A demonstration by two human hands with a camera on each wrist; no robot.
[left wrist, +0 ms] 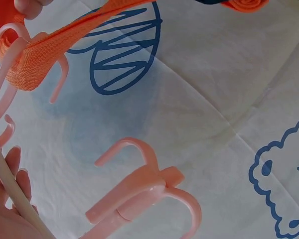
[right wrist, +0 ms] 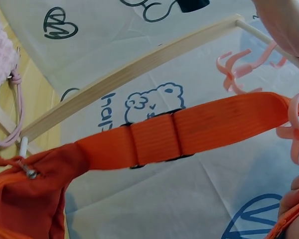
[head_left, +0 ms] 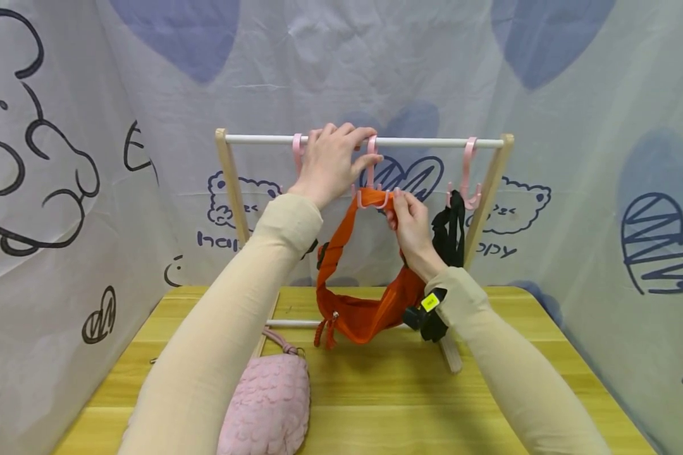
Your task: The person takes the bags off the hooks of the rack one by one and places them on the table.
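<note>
Orange bag (head_left: pixel 364 319) 7 o'clock from nearer right hand (head_left: pixel 412 227) | right pinches strap (head_left: pixel 337 248) | left hand (head_left: pixel 331 163) at rail (head_left: pixel 427 142), grip: cannot tell

Pink bag (head_left: pixel 270 398), rack (head_left: pixel 424 142) on wooden table (head_left: pixel 370 398)

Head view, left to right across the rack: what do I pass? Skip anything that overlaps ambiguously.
Left post → left hook → orange bag → black straps → right post.
</note>
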